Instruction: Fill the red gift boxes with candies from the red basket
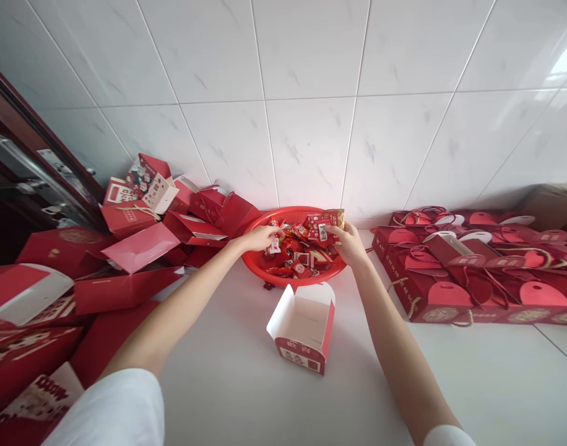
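Note:
Both of my hands reach over a red plastic basket (251, 267) heaped with small wrapped sweets (302, 259). At the basket's left side, my left hand (261, 238) pinches a small red-and-white wrapped candy (275, 245). On the right, my right hand (350, 244) is closed on the edge of a red snack packet (319, 230) with a white label; a gold-trimmed part shows above the fingers. In front of the basket stands a small red-and-white carton (306, 356), its flaps up and its white inside showing.
Folded-up red gift boxes (130, 291) lie in a loose pile on the left, beside a dark door frame (46, 142). Several closed red boxes (450, 313) with cord handles stand in rows at the right. A tiled wall (306, 148) rises behind the basket.

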`<state>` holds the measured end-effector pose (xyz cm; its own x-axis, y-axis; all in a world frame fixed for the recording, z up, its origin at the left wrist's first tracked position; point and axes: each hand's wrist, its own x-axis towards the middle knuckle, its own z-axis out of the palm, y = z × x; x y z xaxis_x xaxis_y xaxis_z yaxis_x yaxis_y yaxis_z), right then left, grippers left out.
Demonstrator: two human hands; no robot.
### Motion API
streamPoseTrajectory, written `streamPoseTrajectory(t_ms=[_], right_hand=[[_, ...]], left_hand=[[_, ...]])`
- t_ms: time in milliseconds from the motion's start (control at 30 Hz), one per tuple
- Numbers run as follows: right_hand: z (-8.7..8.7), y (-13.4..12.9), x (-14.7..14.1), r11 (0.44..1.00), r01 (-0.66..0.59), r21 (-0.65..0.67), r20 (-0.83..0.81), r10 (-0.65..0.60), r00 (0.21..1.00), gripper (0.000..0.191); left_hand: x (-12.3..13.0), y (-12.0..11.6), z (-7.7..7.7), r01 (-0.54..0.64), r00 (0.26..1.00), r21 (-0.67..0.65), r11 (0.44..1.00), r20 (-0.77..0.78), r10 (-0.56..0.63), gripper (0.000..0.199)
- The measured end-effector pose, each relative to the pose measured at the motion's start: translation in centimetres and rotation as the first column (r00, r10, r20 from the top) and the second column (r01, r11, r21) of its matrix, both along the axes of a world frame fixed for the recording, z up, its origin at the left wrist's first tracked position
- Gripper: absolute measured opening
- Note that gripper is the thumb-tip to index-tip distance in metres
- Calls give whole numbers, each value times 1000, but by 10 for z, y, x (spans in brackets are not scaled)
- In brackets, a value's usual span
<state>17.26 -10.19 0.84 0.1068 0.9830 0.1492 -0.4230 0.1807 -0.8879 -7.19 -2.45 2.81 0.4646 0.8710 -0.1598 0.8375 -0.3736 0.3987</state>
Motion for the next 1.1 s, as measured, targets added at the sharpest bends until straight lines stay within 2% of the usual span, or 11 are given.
streamPoseTrajectory(t_ms=[67, 133, 267, 333, 400, 567, 733, 833, 967, 1033, 1100], right_hand=[[0, 0, 0, 1000, -9, -11, -1, 9, 1000, 30], [1, -1, 0, 1000, -21, -20, -5, 21, 1000, 30], [6, -6, 1, 999, -31, -31, -14, 30, 999, 30], [12, -10, 1, 998, -46, -30, -5, 46, 999, 30], [19, -17, 2, 997, -78, -12, 22, 78, 997, 27], [39, -43, 7, 980, -189, 57, 139, 180, 974, 25], [55, -73, 11, 922, -373, 103, 335, 321, 886, 29], [62, -88, 9, 859, -502, 101, 529, 381, 758, 26], [67, -99, 1, 775, -631, 38, 732, 408, 546, 23], [66, -100, -3, 761, -648, 30, 768, 398, 503, 25], [63, -99, -6, 771, -636, 33, 781, 377, 498, 27]], left_hand=[[5, -9, 1, -35, 989, -59, 998, 143, 43, 41], [9, -21, 3, -18, 953, -74, 997, 301, 40, 36], [14, -56, 15, 100, 825, -1, 995, 559, -82, 30], [13, -80, 22, 147, 778, 62, 987, 609, -155, 31], [12, -104, 29, 191, 774, 111, 975, 595, -219, 31], [4, -151, 34, 277, 843, 150, 949, 437, -315, 28], [-6, -178, 32, 169, 943, 181, 969, 257, -213, 32], [-9, -185, 30, 167, 971, 98, 981, 156, -181, 37], [-10, -181, 28, 254, 963, -84, 963, 115, -244, 33], [-10, -177, 28, 271, 960, -151, 951, 118, -255, 36], [-10, -172, 29, 278, 957, -181, 944, 139, -255, 47]])
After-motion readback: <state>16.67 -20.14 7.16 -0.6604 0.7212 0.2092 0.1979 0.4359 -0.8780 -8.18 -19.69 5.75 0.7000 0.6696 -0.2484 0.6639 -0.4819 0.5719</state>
